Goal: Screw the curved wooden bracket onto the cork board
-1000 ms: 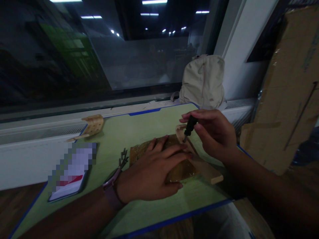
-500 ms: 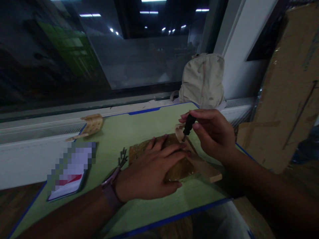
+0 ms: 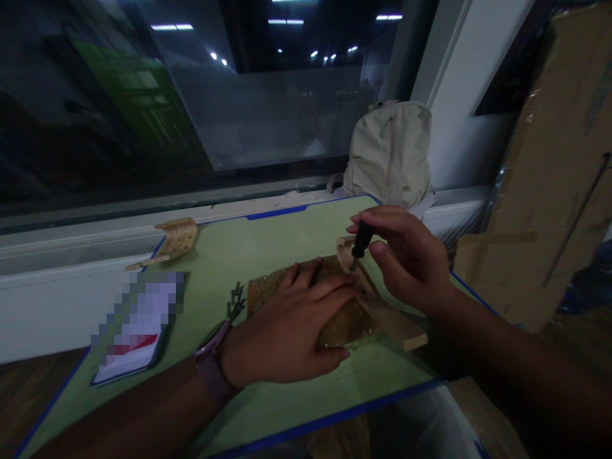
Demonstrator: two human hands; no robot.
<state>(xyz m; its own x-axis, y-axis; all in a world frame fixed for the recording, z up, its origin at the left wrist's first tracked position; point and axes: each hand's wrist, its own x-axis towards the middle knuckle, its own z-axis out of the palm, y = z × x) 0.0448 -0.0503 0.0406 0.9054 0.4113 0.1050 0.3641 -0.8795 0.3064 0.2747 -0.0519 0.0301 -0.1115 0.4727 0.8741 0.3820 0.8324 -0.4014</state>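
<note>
Nearest me, the left hand (image 3: 291, 325) lies flat, its grip spread wide, pressing a shiny, crinkly brown pad (image 3: 351, 328) and touching the smooth wooden piece (image 3: 394, 322) on top. Thin, dark screws (image 3: 234, 303), it seems, lie beside the pad on the green bench (image 3: 210, 255). The right hand (image 3: 411, 255) has its grip snug round a black screwdriver (image 3: 364, 237), tip down by the wood. I'd hold it straight, push gently, and mind those close fingertips. Farther off are a bendy-shaped wooden part (image 3: 184, 234) with holes and a soft, pale backpack (image 3: 389, 153).

Indoors, kind of place unclear, large window (image 3: 277, 121), radiator (image 3: 52, 312), tall cardboard (image 3: 549, 178)
</note>
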